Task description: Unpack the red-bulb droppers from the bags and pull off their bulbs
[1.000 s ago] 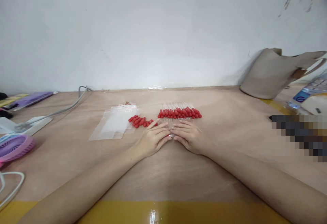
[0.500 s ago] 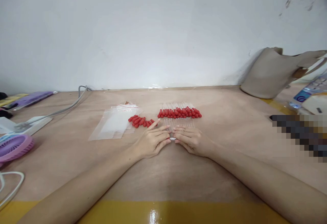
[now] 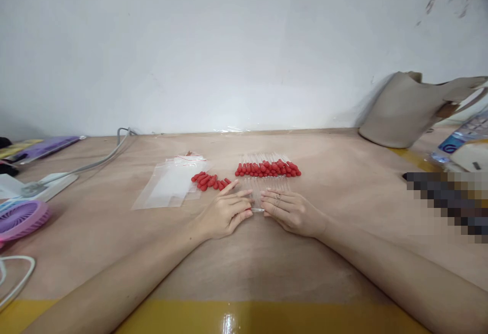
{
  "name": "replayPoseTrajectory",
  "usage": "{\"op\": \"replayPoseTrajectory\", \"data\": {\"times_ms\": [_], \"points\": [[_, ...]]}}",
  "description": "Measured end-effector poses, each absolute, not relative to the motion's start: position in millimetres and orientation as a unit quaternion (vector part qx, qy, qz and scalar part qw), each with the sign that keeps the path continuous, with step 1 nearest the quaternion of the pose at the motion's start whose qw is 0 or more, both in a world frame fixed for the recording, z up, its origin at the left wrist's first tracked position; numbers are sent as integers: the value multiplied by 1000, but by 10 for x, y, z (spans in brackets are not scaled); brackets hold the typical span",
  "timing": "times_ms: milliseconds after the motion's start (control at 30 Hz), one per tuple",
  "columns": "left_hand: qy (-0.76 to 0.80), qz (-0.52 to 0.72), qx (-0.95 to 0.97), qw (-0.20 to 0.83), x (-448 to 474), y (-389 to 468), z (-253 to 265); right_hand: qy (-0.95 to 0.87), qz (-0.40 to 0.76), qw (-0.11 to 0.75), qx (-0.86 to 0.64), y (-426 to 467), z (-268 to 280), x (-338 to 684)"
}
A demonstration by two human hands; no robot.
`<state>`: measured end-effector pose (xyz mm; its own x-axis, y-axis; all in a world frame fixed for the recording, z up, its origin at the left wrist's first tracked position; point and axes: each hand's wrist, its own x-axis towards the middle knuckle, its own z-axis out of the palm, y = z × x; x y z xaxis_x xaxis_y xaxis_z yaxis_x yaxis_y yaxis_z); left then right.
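My left hand (image 3: 227,215) is closed, its index finger pointing out; a hint of red at its fingertips looks like a rubber bulb, mostly hidden. A thin glass tube (image 3: 258,210) lies crosswise between both hands, its right end in the closed fingers of my right hand (image 3: 292,212). Beyond my fingertips lie loose glass tubes (image 3: 275,184), side by side and partly covered. Behind them is a row of glass droppers with red bulbs (image 3: 267,169), bulbs toward me. Several loose red rubber bulbs (image 3: 208,179) are piled just past my left hand.
Clear zip bags (image 3: 163,186) lie overlapped left of the bulbs. At the far left are a purple fan (image 3: 25,219), a grey cable (image 3: 101,162) and a purple packet (image 3: 53,147). A beige bag (image 3: 396,110) leans at the wall on the right, near a bottle (image 3: 457,141).
Both hands have moved slightly toward me and a little apart, and the crosswise tube has come nearer with them. The bulbs, droppers and bags stay in place.
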<state>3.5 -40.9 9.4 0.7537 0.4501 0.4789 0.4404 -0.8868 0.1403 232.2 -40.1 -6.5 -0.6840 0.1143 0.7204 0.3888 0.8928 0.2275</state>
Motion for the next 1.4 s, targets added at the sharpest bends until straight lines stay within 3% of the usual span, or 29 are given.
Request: {"op": "replayPoseTrajectory", "data": {"times_ms": [367, 633, 1133, 1400], "points": [[226, 275, 933, -46, -68, -414, 53, -900, -171, 375, -145, -413, -69, 2462], [468, 389, 787, -105, -483, -50, 268, -840, -174, 365, -361, -256, -94, 2472], [565, 265, 780, -50, -577, 127, 275, -812, -106, 379, -431, -188, -115, 2240], [527, 316, 781, -114, -479, 34, 341, -847, -74, 340, -401, -277, -79, 2201]]}}
